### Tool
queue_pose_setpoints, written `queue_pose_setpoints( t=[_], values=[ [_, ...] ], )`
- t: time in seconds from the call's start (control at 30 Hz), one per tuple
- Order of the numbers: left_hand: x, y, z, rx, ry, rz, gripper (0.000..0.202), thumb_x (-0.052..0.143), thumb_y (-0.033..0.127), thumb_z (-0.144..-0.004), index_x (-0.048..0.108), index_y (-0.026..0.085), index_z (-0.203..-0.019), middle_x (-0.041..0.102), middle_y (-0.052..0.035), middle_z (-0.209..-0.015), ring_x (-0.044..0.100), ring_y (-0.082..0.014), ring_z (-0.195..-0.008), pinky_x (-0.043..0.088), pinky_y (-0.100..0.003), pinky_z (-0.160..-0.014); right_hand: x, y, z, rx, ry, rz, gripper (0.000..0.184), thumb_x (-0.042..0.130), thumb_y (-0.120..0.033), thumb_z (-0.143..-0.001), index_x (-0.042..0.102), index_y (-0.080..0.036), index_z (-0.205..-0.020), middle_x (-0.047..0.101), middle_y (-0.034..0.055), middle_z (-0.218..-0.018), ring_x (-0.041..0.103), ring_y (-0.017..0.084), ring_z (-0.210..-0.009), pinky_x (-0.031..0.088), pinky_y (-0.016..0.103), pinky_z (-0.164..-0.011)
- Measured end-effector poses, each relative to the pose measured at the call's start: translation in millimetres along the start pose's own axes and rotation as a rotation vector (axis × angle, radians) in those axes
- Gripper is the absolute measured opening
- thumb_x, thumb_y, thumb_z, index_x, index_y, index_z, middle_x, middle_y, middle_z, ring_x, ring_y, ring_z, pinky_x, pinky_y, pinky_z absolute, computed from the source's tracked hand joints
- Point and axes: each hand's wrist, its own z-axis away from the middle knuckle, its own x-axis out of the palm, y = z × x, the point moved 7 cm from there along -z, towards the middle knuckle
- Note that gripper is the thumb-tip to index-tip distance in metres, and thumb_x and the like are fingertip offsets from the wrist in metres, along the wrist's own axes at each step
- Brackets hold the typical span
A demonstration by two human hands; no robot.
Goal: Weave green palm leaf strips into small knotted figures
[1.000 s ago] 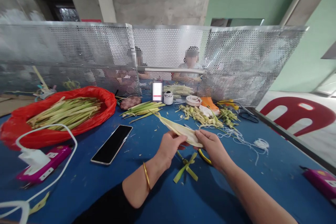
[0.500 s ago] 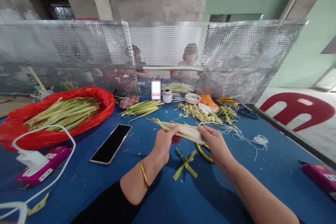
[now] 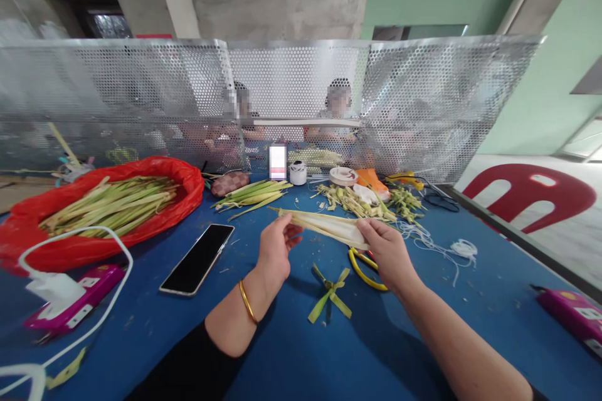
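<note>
A pale, cream-coloured corn husk (image 3: 329, 225) is stretched level above the table between my hands. My left hand (image 3: 276, 249), with a gold bangle on its wrist, pinches the narrow end with thumb and forefinger; its other fingers are curled loosely. My right hand (image 3: 386, 254) grips the broad end between thumb and fingers. Below the husk lies a small star-shaped piece of crossed green leaf strips (image 3: 330, 293). Yellow-handled scissors (image 3: 364, 274) lie beside it, partly hidden by my right hand.
A red bag (image 3: 190, 185) of long husks stands left, near a black phone (image 3: 197, 260) and a purple power strip (image 3: 78, 301) with a white cable. Husk scraps (image 3: 350, 200), white string (image 3: 463, 249) and a tape roll (image 3: 343, 176) lie behind. A perforated metal screen (image 3: 296, 81) borders the table; people sit beyond.
My left hand has slid left along the husk to its narrow end, so more of the strip shows between my hands. My right hand keeps its hold on the broad end.
</note>
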Motion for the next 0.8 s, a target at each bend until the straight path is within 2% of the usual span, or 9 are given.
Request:
queue_pose_setpoints(
  t=[0.07,0.13,0.17,0.23,0.3,0.4,0.53,0.63,0.8],
  values=[
    [-13.1,19,2,0.236,0.171,-0.151,0.031,0.066,0.024,-0.074,0.060,0.016,-0.103,0.064,-0.0103,-0.108,0.062,-0.0223,-0.100,0.049,-0.033,-0.081,-3,0,-1,-0.016,0.014,0.049,0.039,0.063,-0.056,-0.075,0.059,-0.018,-0.065,0.050,-0.0026,-0.053,0.046,0.011,-0.047,0.042,0.023,-0.045],
    [-10.3,48,15,0.601,0.228,-0.356,0.051,0.070,0.020,-0.070,0.056,0.019,-0.119,0.054,-0.0117,-0.131,0.048,-0.0256,-0.123,0.039,-0.038,-0.100,-3,0,-1,-0.041,-0.006,0.123,0.035,0.061,-0.053,-0.078,0.059,-0.019,-0.067,0.050,-0.0036,-0.052,0.046,0.012,-0.044,0.041,0.023,-0.043],
    [1.8,59,23,0.790,0.149,-0.482,0.055,0.070,0.020,-0.070,0.055,0.020,-0.123,0.052,-0.0118,-0.135,0.042,-0.0267,-0.129,0.033,-0.040,-0.106,-1,-1,0,-0.062,-0.030,0.164,0.033,0.060,-0.051,-0.079,0.060,-0.020,-0.068,0.050,-0.0042,-0.051,0.047,0.012,-0.042,0.039,0.023,-0.042],
    [35.6,60,35,0.977,-0.189,-0.736,0.046,0.070,0.024,-0.073,0.062,0.024,-0.118,0.060,-0.0089,-0.127,0.046,-0.0277,-0.125,0.027,-0.042,-0.109,5,-2,2,-0.117,-0.093,0.238,0.032,0.057,-0.049,-0.082,0.059,-0.021,-0.068,0.048,-0.0053,-0.048,0.046,0.012,-0.039,0.037,0.023,-0.042],
    [58.2,43,34,0.866,-0.494,-0.878,0.028,0.072,0.029,-0.072,0.071,0.027,-0.100,0.072,-0.0047,-0.099,0.060,-0.0262,-0.104,0.033,-0.039,-0.103,11,-3,2,-0.162,-0.150,0.287,0.032,0.054,-0.048,-0.084,0.059,-0.021,-0.067,0.047,-0.0058,-0.045,0.045,0.011,-0.038,0.035,0.023,-0.042],
    [69.9,21,18,0.599,-0.679,-1.001,0.019,0.063,0.038,-0.078,0.072,0.023,-0.070,0.069,-0.0024,-0.064,0.063,-0.0200,-0.067,0.042,-0.028,-0.071,8,-5,-2,-0.186,-0.159,0.360,0.033,0.047,-0.047,-0.088,0.061,-0.020,-0.078,0.054,-0.0039,-0.052,0.052,0.013,-0.045,0.039,0.024,-0.047],
    [63.8,27,-16,0.540,-0.460,-1.038,0.026,0.056,0.039,-0.080,0.068,0.022,-0.065,0.059,0.0010,-0.049,0.057,-0.0161,-0.049,0.035,-0.025,-0.056,-6,-3,-11,-0.164,-0.192,0.969,0.034,0.029,-0.033,-0.095,0.059,-0.019,-0.094,0.067,0.0048,-0.078,0.064,0.018,-0.070,0.043,0.027,-0.064],
    [62.6,31,-35,0.541,-0.361,-1.042,0.025,0.054,0.036,-0.080,0.067,0.021,-0.064,0.058,0.0008,-0.048,0.056,-0.0157,-0.048,0.033,-0.025,-0.055,-9,7,-9,-0.124,-0.307,1.210,0.011,0.058,-0.021,-0.075,0.062,-0.015,-0.083,0.067,0.0133,-0.082,0.064,0.027,-0.078,0.039,0.031,-0.064],
    [58.2,24,-52,0.540,-0.251,-1.051,0.017,0.055,0.025,-0.075,0.069,0.021,-0.065,0.066,-0.0018,-0.061,0.056,-0.0169,-0.061,0.030,-0.025,-0.057,-3,28,-6,-0.099,-0.382,1.324,0.053,0.057,-0.005,-0.061,0.057,-0.009,-0.114,0.065,0.0193,-0.101,0.063,0.029,-0.087,0.037,0.030,-0.065]
  ],
)
